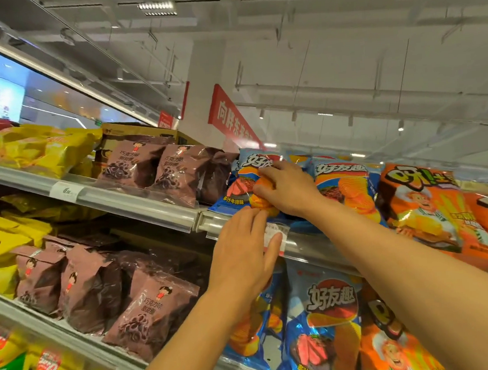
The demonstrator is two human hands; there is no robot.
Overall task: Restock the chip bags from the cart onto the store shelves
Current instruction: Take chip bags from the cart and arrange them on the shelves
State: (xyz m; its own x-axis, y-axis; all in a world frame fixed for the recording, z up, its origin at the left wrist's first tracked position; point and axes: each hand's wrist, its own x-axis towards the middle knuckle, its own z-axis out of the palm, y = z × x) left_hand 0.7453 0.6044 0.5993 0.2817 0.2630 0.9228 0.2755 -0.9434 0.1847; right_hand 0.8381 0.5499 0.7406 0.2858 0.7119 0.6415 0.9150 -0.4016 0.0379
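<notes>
A blue chip bag (244,182) with orange crisps printed on it leans on the top shelf (140,203). My right hand (288,190) lies over the bag's front, fingers curled onto it. My left hand (243,257) reaches up beneath it, fingers straight, fingertips at the bag's lower edge and over the white price tag (279,234) on the shelf rail. A second blue bag (343,178) of the same kind stands just to the right.
Brown snack bags (175,172) and yellow bags (38,147) fill the top shelf to the left, orange bags (429,206) to the right. The lower shelf holds more brown bags (147,313) and blue bags (324,318). A red sign (232,116) hangs overhead.
</notes>
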